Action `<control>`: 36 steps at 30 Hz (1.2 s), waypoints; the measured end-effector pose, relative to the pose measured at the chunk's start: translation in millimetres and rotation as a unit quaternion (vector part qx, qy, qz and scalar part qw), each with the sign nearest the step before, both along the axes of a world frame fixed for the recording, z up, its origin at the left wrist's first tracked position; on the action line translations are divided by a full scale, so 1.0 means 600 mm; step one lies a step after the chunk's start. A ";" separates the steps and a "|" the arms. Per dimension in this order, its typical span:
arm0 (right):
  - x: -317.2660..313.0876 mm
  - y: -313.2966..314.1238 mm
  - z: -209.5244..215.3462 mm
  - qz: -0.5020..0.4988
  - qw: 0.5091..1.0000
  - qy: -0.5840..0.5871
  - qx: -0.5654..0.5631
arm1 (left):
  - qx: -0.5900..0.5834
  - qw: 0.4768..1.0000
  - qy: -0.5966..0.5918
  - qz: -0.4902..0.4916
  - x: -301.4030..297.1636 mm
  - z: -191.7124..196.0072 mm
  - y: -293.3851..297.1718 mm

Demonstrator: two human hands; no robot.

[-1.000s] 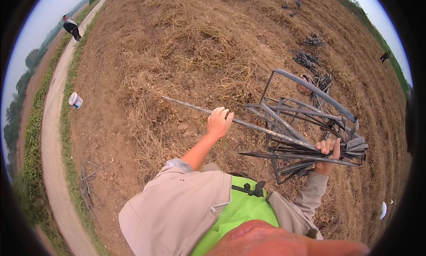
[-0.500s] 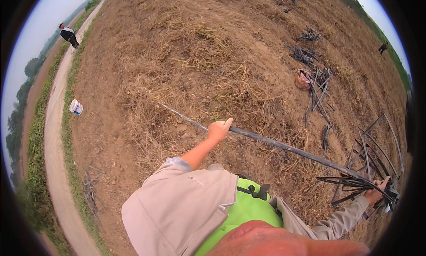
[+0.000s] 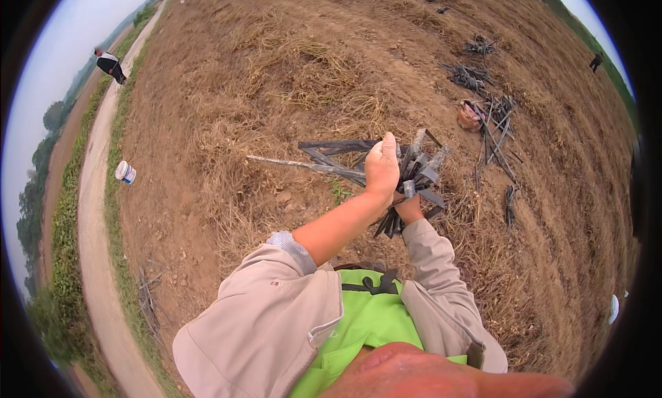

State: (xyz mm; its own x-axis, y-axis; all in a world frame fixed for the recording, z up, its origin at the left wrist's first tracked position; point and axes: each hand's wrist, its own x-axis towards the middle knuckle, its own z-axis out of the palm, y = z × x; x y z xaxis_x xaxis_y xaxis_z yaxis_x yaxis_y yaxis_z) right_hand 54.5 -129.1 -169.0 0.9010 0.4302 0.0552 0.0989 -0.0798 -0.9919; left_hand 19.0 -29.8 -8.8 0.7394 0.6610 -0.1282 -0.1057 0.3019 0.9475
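Observation:
In front of my chest, my right hand (image 3: 409,209) grips a folded bundle of flat black drip tape (image 3: 429,172) from below. My left hand (image 3: 382,167) is closed on the tape at the bundle's left side, thumb pointing up; its fingers are mostly hidden behind the hand. From there a soil-dusted tail of tape (image 3: 289,164) runs left over the dry plants. Another fold of the tape juts out left above it. Both hands are close together, and the bundle's loops stick out in several directions.
Dry, cut plants (image 3: 310,74) cover the brown soil. Several heaps of black tape (image 3: 469,75) lie at the right, beside a reddish bag (image 3: 470,115). A white bucket (image 3: 125,172) stands left near a pale path (image 3: 96,226). One person (image 3: 110,66) is on the path, another (image 3: 596,62) far right.
My right hand has come in from the far right with the bundle to meet my left hand. The long strand stretched between them is now gathered into folds.

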 end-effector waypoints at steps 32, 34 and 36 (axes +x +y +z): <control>-0.094 -0.793 0.577 -0.429 0.839 -0.052 0.330 | 0.647 0.680 0.167 -0.302 -0.132 -0.345 0.224; -0.079 -0.863 0.563 -0.517 0.803 -0.055 0.292 | 0.651 0.624 0.278 -0.333 -0.149 -0.349 0.263; -0.051 -0.888 0.512 -0.576 0.783 -0.075 0.222 | 0.575 0.680 0.307 -0.336 -0.159 -0.336 0.282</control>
